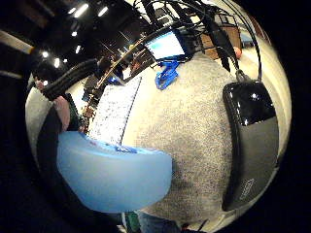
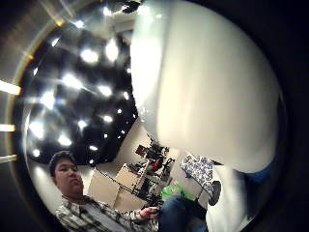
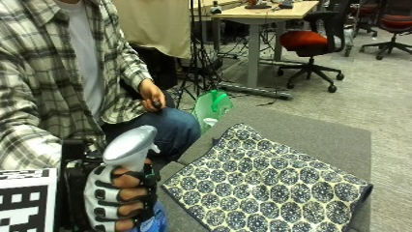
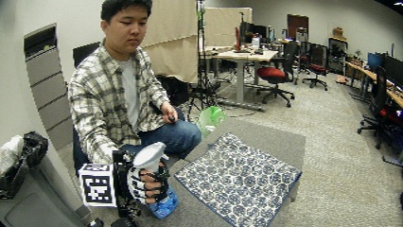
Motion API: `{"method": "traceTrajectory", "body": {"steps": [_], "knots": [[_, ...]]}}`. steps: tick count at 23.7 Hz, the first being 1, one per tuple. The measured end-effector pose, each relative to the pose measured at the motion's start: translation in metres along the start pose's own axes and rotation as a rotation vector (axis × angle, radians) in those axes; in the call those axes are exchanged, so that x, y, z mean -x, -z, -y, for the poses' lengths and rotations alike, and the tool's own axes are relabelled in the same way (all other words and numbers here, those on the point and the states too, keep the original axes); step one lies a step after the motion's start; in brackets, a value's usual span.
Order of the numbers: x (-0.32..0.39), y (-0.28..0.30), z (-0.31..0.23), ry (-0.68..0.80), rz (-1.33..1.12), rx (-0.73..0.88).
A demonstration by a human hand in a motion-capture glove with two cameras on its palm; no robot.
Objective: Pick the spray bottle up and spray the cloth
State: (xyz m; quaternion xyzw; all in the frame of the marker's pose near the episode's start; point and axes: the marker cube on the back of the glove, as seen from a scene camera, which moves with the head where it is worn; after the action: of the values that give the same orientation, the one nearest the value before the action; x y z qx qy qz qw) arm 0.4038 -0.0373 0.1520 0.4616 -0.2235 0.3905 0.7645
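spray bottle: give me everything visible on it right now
The spray bottle has a pale grey-white trigger head on a translucent light-blue body, plastic by the look. It is held upright, off the table, beside the near corner of the patterned cloth, apart from it. The gloved right hand grips its neck, fingers curled round it just under the head; the blue body shows below the hand. The nozzle appears to point toward the cloth. Its liquid level cannot be told.
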Motion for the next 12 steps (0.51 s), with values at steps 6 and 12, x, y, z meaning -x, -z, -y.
{"method": "traceTrajectory", "body": {"steps": [6, 12], "knots": [[0.010, -0.001, 0.004, 0.058, -0.069, 0.059], [0.035, 0.000, 0.014, 0.142, -0.154, 0.178]]}}
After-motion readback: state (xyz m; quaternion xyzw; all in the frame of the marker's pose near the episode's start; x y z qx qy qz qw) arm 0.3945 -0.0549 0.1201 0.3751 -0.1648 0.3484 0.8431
